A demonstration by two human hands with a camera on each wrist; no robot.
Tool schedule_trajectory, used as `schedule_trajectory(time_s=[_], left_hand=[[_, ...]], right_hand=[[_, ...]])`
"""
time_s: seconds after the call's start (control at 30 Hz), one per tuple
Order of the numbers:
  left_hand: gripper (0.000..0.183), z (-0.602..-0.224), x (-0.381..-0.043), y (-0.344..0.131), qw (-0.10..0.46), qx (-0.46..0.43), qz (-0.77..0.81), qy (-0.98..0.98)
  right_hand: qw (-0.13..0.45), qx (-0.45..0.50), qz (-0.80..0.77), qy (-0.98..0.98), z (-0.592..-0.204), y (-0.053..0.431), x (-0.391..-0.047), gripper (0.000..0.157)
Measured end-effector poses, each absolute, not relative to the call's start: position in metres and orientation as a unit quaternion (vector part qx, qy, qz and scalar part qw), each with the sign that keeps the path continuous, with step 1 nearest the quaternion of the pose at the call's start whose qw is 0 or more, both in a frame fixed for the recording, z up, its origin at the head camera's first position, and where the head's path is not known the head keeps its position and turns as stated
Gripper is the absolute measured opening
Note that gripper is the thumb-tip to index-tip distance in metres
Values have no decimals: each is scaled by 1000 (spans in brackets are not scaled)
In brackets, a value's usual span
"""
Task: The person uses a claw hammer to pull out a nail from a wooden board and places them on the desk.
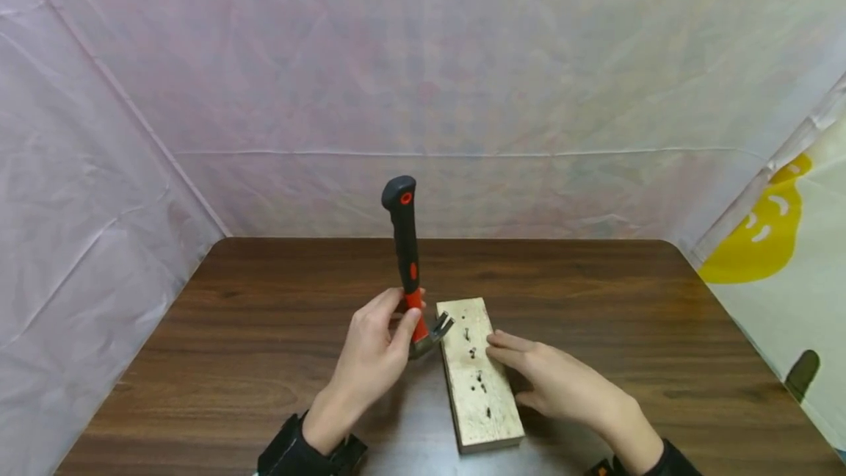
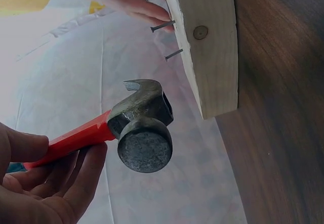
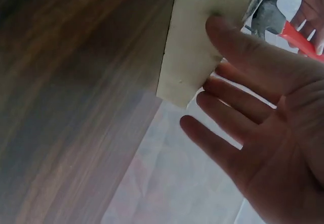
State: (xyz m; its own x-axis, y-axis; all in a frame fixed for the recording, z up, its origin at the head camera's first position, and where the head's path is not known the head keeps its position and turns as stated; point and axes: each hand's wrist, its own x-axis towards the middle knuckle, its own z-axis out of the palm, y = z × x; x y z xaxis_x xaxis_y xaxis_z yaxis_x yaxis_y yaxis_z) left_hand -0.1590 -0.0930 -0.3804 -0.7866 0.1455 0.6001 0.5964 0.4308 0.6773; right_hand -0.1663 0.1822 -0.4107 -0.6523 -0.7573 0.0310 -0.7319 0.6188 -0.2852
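Note:
My left hand (image 1: 371,355) grips a claw hammer (image 1: 406,244) low on its red neck, thumb against fingers. The hammer's black handle points up, and its metal head (image 2: 144,125) hangs just left of a pale wooden block (image 1: 471,423). Three nails (image 2: 163,26) stick out of the block's top face in the left wrist view; small dark marks dot that face in the head view. At the block's right side is my right hand (image 1: 562,382), fingers extended, fingertips at the edge. Its thumb (image 3: 228,34) lies along the block's side in the right wrist view.
A dark brown wooden table (image 1: 231,358) lies under the block. Pale cloth (image 1: 423,79) hangs behind and on the left side, and a cloth with a yellow shape (image 1: 760,241) is at the right. Each wrist wears a black band (image 1: 300,450).

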Motion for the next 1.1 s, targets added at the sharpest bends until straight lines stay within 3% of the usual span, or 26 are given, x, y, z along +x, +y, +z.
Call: schedule_trajectory(time_s=[0.4, 0.73, 1.1], left_hand=[[23, -376, -159, -94, 219, -206, -470, -830], [24, -377, -157, -97, 214, -194, -472, -833], [29, -374, -156, -96, 190, -197, -496, -824]], right_hand=[[-8, -437, -100, 894, -419, 185, -169, 69], [-96, -417, -93, 899, -424, 180, -166, 57], [-129, -358, -93, 920, -423, 176, -163, 43]])
